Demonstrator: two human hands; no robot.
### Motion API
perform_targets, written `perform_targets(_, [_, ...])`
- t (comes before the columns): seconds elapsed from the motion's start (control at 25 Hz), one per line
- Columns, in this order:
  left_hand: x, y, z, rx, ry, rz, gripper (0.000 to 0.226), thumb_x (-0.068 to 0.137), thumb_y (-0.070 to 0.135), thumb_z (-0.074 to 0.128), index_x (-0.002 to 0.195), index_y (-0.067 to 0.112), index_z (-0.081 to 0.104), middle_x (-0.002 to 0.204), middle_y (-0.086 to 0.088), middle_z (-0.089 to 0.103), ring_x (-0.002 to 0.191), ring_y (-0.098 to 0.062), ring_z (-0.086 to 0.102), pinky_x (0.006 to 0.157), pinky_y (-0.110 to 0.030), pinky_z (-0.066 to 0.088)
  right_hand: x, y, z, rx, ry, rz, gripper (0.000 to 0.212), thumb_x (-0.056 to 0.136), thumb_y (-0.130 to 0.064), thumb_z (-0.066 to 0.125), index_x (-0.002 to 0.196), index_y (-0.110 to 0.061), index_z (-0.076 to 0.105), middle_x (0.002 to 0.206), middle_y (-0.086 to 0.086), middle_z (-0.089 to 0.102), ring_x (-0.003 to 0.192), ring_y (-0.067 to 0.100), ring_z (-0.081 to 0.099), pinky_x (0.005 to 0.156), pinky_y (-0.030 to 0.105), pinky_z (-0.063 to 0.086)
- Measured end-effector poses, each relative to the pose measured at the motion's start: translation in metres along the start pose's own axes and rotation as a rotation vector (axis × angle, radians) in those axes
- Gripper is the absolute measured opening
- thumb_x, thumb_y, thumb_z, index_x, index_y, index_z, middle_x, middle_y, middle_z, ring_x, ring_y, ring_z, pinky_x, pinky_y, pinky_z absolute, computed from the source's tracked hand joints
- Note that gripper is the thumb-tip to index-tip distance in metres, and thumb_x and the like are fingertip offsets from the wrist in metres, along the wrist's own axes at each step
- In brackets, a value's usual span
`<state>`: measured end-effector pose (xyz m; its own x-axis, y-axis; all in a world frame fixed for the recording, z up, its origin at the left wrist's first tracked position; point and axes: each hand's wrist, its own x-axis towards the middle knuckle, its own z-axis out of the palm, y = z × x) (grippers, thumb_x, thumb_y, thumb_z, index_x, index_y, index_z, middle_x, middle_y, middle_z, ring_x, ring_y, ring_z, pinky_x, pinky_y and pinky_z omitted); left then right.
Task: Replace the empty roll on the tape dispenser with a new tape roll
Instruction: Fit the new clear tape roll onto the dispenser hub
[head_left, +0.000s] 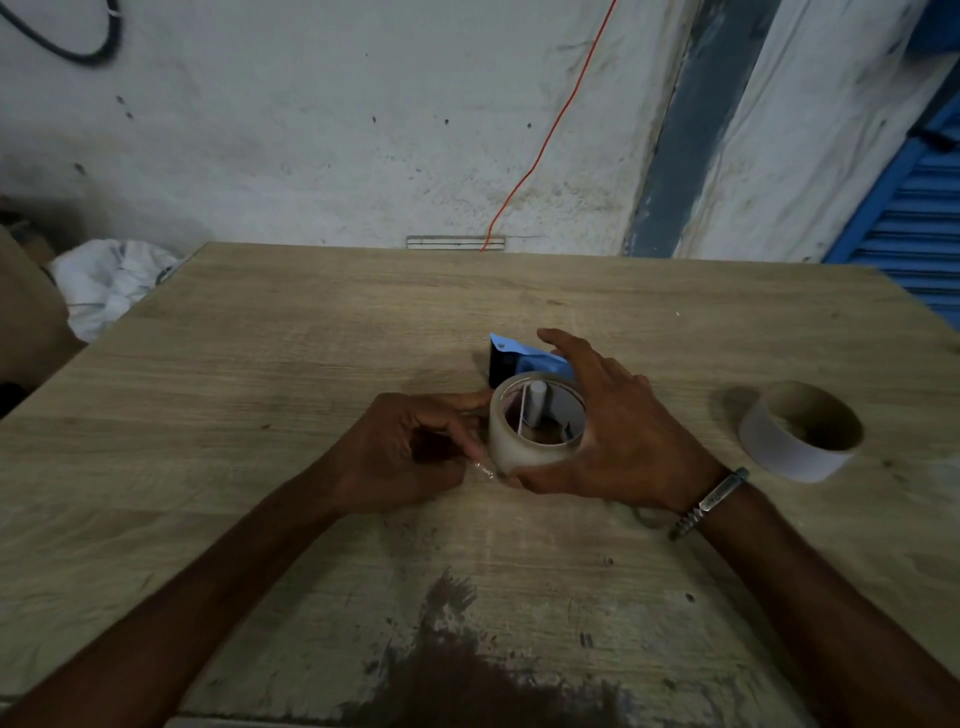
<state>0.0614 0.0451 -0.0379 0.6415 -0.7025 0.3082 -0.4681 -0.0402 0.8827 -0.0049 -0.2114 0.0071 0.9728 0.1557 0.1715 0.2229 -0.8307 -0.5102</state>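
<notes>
A clear new tape roll (519, 447) sits over the hub of the blue tape dispenser (511, 353), which lies on its side on the wooden table (311, 364). My right hand (618, 431) wraps around the roll's right side, thumb under its near edge. My left hand (415, 447) pinches the loose end of the tape at the roll's lower left. The empty cardboard core (800, 431) lies on the table to the right, apart from both hands.
A dark stain (467, 670) marks the table's near edge. A white bag (109, 280) lies beyond the table's left corner. An orange cable (545, 130) hangs down the wall behind. Blue shutters (914, 223) stand at the far right.
</notes>
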Motion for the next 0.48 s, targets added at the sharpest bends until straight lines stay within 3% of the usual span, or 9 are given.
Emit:
perform_targets(0.12, [0.0, 0.005, 0.017, 0.131, 0.134, -0.038, 0.028, 0.079, -0.012, 0.077, 0.099, 0.007, 0.084, 0.137, -0.004, 0.073, 0.124, -0.014, 0.073, 0.104, -0.043, 0.061, -0.002, 0.006, -0.004, 0.039, -0.017, -0.015, 0.129, 0.054, -0.065, 0.091, 0.156, -0.046, 0.016, 0.154, -0.011, 0.05, 0.135, 0.014, 0.054, 0.112, 0.048, 0.044])
perform_targets(0.24, [0.0, 0.008, 0.032, 0.251, 0.208, -0.021, 0.025, 0.076, -0.004, 0.083, 0.096, 0.011, 0.086, 0.128, 0.0, 0.078, 0.117, -0.005, 0.075, 0.101, -0.035, 0.062, -0.002, 0.014, -0.006, 0.058, -0.026, -0.046, 0.124, 0.06, -0.053, 0.094, 0.159, -0.04, 0.021, 0.151, -0.01, 0.053, 0.129, 0.012, 0.059, 0.106, 0.036, 0.051])
perform_targets(0.48, [-0.002, 0.008, 0.037, 0.25, 0.226, -0.031, 0.023, 0.073, 0.015, 0.083, 0.095, 0.015, 0.087, 0.119, -0.001, 0.081, 0.115, -0.012, 0.077, 0.098, -0.041, 0.064, 0.004, 0.023, -0.005, 0.101, -0.049, -0.084, 0.129, 0.059, -0.048, 0.097, 0.161, -0.038, 0.019, 0.156, -0.011, 0.048, 0.136, 0.008, 0.053, 0.112, 0.032, 0.046])
